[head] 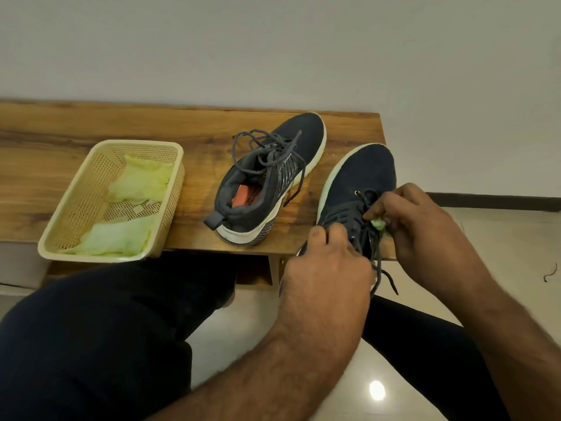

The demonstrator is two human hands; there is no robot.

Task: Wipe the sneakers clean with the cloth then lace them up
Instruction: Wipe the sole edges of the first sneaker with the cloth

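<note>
- Right sneaker (358, 189) lies at the bench's (91, 132) right front corner, heel overhanging the edge.
- Left hand (328, 256) pinches its laces (379, 268); right hand (425, 229) pinches a lace with a green cloth (379, 223) scrap.
- Left sneaker (267, 183) sits mid-bench, laces loose.
- Risk: a hard lace pull could drag the overhanging shoe off the edge.
- Risk: the cloth scrap could snag in an eyelet.
</note>
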